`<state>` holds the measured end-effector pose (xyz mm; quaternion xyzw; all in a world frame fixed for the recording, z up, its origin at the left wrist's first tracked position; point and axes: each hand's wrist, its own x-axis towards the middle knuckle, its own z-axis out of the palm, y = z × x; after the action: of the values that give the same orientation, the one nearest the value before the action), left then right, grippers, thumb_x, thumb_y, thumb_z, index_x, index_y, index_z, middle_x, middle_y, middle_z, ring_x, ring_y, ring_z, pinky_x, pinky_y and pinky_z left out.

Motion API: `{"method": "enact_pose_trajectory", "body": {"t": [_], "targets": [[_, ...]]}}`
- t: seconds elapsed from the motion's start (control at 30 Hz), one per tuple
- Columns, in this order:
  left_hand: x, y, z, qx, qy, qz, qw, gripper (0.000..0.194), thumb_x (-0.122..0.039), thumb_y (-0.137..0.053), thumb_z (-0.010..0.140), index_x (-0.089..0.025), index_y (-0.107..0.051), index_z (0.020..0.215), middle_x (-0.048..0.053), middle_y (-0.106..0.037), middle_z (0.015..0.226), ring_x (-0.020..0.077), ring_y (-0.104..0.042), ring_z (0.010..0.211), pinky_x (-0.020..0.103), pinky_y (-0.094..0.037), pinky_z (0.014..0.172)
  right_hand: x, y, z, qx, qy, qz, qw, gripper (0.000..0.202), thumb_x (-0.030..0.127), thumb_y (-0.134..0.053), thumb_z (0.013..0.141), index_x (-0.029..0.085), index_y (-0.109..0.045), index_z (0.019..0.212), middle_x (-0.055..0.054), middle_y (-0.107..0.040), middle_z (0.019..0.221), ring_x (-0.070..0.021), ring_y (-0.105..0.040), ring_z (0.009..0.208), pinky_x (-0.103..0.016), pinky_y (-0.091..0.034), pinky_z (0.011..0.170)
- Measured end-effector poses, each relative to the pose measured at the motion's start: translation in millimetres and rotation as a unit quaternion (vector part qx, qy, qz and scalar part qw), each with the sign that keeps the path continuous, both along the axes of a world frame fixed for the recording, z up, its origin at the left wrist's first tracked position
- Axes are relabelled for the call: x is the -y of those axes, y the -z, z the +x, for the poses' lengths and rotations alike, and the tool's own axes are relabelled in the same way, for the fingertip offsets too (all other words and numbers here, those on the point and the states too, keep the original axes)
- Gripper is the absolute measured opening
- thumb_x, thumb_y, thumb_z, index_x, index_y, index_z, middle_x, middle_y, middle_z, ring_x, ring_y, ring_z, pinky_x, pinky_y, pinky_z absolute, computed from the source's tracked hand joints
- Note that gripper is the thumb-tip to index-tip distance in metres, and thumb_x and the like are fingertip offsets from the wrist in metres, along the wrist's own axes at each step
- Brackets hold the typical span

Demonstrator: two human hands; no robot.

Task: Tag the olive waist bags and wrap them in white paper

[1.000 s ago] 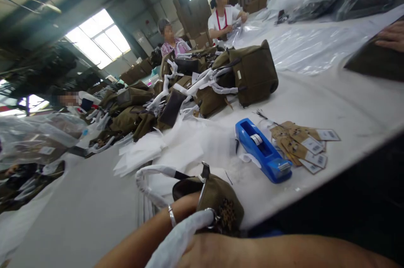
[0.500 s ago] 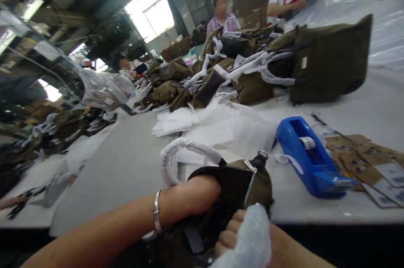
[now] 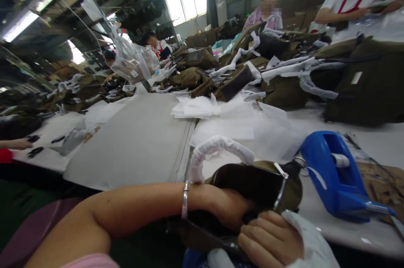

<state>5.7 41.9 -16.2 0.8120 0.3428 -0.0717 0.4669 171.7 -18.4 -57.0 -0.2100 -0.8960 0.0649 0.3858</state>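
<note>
Olive-brown fabric handbag (image 3: 293, 190) at near edge of white counter (image 3: 353, 234), unzipped, mouth gaping, dark inside, silver zip; white-wrapped curved handle (image 3: 217, 144) arches up. Left hand (image 3: 230, 209) inside bag, fingers hidden, can't tell grip. Right hand (image 3: 273, 236): grip clamped on near rim.

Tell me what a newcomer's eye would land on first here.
Probably the bright blue tape dispenser on the table at the right, the boldest colour nearby. Next comes the open olive bag at bottom centre, with the left hand reaching inside and the right hand at its near edge. Beyond lies a heap of olive bags with white-wrapped handles.
</note>
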Motion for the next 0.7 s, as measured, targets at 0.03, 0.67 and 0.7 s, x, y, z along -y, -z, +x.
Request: {"method": "enact_pose_trajectory", "body": {"t": [0.03,0.67,0.7], "targets": [[-4.2,-10.9,-2.7,0.004,0.020,-0.007,1.000,0.039,-0.018,-0.071,0.074,-0.014,-0.076,0.113,0.008,-0.076,0.076,0.0271,-0.070,0.063,0.032,-0.053,0.058,-1.6,0.4,-0.8,-0.008,-0.003,0.021,1.000,0.026,0.009,-0.043,0.097,0.021,-0.063,0.086,0.002,-0.073,0.075,-0.0141,-0.064,0.060,-0.032,-0.048,0.063],[14.4,-12.8,-140.0,0.494,-0.628,-0.038,0.600,0.017,-0.031,-0.068,0.090,-0.019,-0.073,0.101,0.003,-0.077,0.101,0.0143,-0.072,0.098,0.027,-0.056,0.099,-14.1,8.7,1.9,0.014,0.055,0.046,0.997,0.030,0.011,-0.044,0.097,0.025,-0.064,0.080,0.002,-0.074,0.068,-0.0164,-0.067,0.057,-0.031,-0.051,0.061],[10.7,-6.7,-135.2,0.460,-0.627,-0.052,0.626,0.021,-0.032,-0.065,0.092,-0.019,-0.072,0.107,0.004,-0.077,0.105,0.0149,-0.072,0.100,0.027,-0.055,0.098,-15.0,9.7,-0.3,0.010,0.047,0.049,0.998,0.033,0.010,-0.041,0.098,0.025,-0.062,0.077,0.002,-0.072,0.065,-0.0160,-0.065,0.053,-0.032,-0.049,0.058]]}}
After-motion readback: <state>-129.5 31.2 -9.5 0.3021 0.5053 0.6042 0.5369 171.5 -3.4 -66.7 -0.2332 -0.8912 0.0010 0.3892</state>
